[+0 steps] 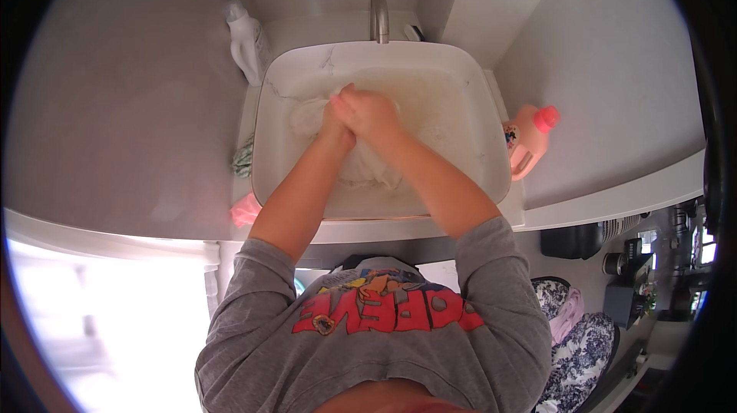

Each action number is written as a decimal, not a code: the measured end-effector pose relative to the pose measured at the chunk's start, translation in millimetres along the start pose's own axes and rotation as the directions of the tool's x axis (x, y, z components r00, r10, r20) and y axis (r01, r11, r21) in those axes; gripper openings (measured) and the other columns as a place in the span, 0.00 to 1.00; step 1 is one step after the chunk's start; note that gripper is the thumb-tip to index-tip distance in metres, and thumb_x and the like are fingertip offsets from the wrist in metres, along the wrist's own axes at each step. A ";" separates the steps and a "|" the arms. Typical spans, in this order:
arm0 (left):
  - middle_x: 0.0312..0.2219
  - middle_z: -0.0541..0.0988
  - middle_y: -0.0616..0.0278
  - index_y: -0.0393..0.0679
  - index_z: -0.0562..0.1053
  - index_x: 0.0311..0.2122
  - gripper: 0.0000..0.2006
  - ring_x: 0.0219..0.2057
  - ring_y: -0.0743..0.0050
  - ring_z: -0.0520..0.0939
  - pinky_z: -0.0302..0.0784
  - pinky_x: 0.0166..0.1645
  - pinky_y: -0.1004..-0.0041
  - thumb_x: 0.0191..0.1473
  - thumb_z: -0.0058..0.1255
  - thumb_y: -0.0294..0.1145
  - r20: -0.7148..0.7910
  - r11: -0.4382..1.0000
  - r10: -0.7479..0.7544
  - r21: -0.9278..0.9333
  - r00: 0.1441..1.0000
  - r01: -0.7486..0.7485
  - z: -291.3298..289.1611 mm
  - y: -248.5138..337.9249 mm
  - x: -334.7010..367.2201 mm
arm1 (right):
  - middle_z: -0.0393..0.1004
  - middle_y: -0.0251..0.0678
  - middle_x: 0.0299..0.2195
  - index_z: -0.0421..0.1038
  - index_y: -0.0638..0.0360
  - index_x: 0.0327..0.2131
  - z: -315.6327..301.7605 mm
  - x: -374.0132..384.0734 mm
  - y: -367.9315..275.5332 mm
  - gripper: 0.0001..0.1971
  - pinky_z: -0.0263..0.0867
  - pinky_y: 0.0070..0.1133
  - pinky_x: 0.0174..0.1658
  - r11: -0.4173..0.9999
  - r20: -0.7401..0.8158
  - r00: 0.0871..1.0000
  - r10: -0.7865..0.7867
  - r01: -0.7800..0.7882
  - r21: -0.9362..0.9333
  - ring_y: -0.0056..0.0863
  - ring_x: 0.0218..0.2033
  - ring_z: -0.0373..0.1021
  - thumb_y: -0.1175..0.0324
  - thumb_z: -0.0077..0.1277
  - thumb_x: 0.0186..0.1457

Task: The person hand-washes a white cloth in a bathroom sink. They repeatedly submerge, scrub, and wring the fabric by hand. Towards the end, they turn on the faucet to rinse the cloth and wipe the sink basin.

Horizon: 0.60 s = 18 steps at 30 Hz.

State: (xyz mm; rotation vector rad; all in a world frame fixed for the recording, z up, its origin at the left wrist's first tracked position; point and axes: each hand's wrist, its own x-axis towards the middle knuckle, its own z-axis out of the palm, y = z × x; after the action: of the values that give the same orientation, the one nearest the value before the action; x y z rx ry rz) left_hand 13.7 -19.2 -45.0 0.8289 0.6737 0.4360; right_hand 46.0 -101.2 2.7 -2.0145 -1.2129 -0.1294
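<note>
Right now both hands, the left hand (335, 120) and right hand (372, 115), are clenching a pale wet cloth (367, 166) in the sink (491, 175). Wringing hard could be splashing water over the rim. Nearby, a pink detergent bottle (528, 139), a white bottle (247, 43) and the tap (379, 8) are crowding the surface (115, 144).

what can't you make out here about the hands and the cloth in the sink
Head view only:
- Left hand: mostly covered by the right hand, so its grip cannot be told.
- White cloth: partly under the hands and forearms, partly in cloudy water; its kind is unclear.
- Sink bottom and drain: hidden by water and cloth.
- Faucet: whether it runs cannot be told.
- Pink bottle: label too small.
</note>
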 end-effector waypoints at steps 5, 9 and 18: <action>0.39 0.73 0.55 0.39 0.66 0.46 0.24 0.39 0.65 0.74 0.70 0.45 0.67 0.53 0.43 0.50 0.054 0.993 -0.115 0.012 0.992 0.115 17.7 22.6 -17.6 | 0.72 0.46 0.28 0.70 0.59 0.30 -6.1 22.5 52.3 0.20 0.62 0.30 0.37 0.909 0.163 0.924 0.345 -0.372 0.188 0.40 0.32 0.69 0.51 0.39 0.55; 0.42 0.72 0.54 0.39 0.65 0.46 0.30 0.42 0.59 0.73 0.68 0.49 0.61 0.53 0.38 0.59 0.203 0.966 -0.113 -0.208 0.973 0.155 16.6 33.3 -23.7 | 0.72 0.35 0.34 0.70 0.59 0.39 -8.9 9.7 80.9 0.23 0.60 0.24 0.42 0.696 0.346 0.880 0.325 -0.470 0.542 0.27 0.38 0.67 0.48 0.40 0.55; 0.40 0.73 0.54 0.39 0.66 0.45 0.26 0.42 0.57 0.74 0.67 0.50 0.60 0.54 0.38 0.55 0.149 0.979 0.110 -0.186 0.983 -0.081 3.6 45.4 -12.5 | 0.71 0.27 0.37 0.66 0.53 0.45 -37.2 12.2 88.4 0.21 0.59 0.19 0.42 0.470 0.488 0.823 0.290 -0.567 0.677 0.19 0.39 0.65 0.50 0.44 0.54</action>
State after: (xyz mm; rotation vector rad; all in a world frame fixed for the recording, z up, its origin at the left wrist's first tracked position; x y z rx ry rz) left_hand 2.9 -1.0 -2.8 0.7180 0.4410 0.5046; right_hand 133.1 -139.3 -15.1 -1.4353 -0.6500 0.8973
